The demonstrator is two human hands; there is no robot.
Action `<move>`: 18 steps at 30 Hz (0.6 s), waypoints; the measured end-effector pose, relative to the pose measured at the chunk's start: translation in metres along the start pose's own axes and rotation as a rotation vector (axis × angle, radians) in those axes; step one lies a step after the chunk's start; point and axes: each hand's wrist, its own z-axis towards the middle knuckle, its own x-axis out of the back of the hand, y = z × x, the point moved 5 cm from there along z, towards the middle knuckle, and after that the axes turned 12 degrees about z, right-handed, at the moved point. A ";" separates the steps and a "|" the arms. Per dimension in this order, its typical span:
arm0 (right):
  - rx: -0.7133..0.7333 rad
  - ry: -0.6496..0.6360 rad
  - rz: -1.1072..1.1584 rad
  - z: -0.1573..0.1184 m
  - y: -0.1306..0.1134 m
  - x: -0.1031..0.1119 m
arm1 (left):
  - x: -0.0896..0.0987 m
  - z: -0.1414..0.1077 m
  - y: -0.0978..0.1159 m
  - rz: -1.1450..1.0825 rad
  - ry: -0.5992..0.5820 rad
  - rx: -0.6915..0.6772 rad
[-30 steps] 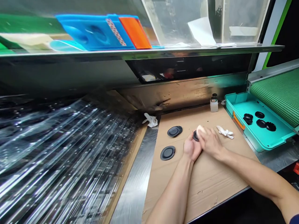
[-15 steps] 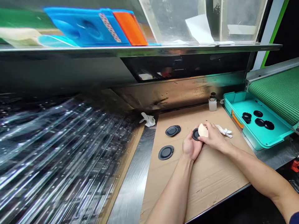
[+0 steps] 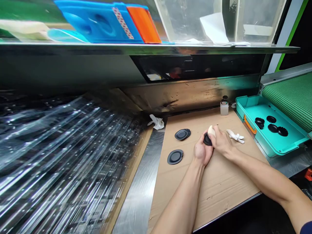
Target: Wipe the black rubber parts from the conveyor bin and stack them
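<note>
Over the cardboard sheet [image 3: 219,188], my left hand [image 3: 202,152] holds a black round part [image 3: 207,139] in its palm, fingers wrapped round the edge. My right hand [image 3: 221,141] pinches a cream-coloured pad [image 3: 211,131] against that part; fingers hide some of both. To the left of my hands, a small stack of black discs [image 3: 182,134] lies on the cardboard, with another black disc [image 3: 175,157] nearer the front. A crumpled white glove [image 3: 235,136] rests just right of my right hand.
A teal tray [image 3: 275,148] with several black parts stands at the right, beside a green conveyor belt [image 3: 292,92]. A bottle [image 3: 224,108] stands at the cardboard's back edge. Clear plastic trays [image 3: 63,169] fill the left. A metal shelf [image 3: 146,49] spans above.
My right hand has turned the cream pad, so less of it shows over the black part. The whole view has shifted slightly, moving the scene a little to the right.
</note>
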 end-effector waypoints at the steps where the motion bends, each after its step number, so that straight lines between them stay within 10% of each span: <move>1: 0.001 -0.006 -0.036 0.000 -0.001 0.000 | 0.000 0.000 0.000 -0.003 0.002 0.000; 18: 0.154 -0.135 -0.019 0.003 0.007 0.011 | 0.007 0.000 -0.002 0.022 0.046 0.121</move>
